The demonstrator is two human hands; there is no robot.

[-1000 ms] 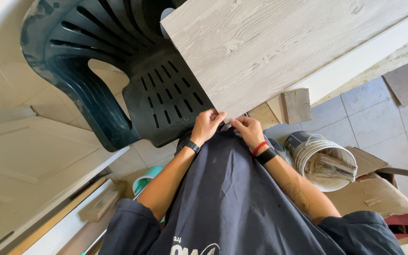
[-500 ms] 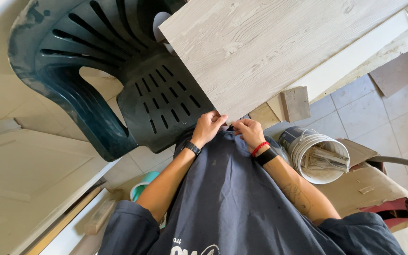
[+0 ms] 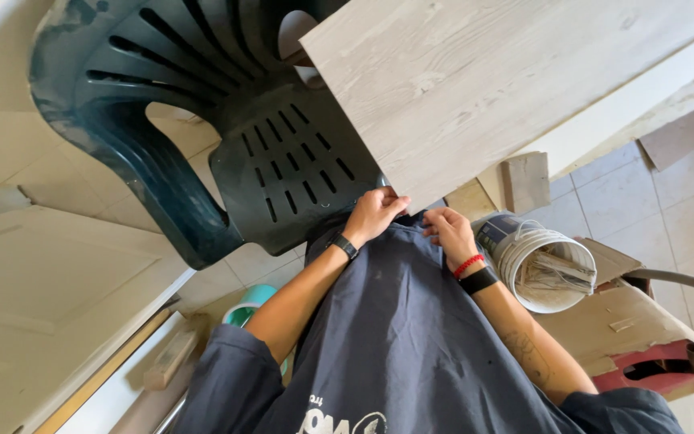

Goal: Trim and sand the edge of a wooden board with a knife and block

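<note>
Dk navy tee [image 3: 411, 337], blk watch [image 3: 344, 246], red bracelet [image 3: 467, 264]

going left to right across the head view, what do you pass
dark green plastic chair → left hand → right hand → white bucket → red machine part under cardboard

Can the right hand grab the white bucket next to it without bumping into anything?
Probably yes. The right hand rests at the corner of the wooden board, and the white bucket sits just beside its wrist, with its open rim facing out. Nothing lies between them, though the hand would have to leave the board first.
</note>
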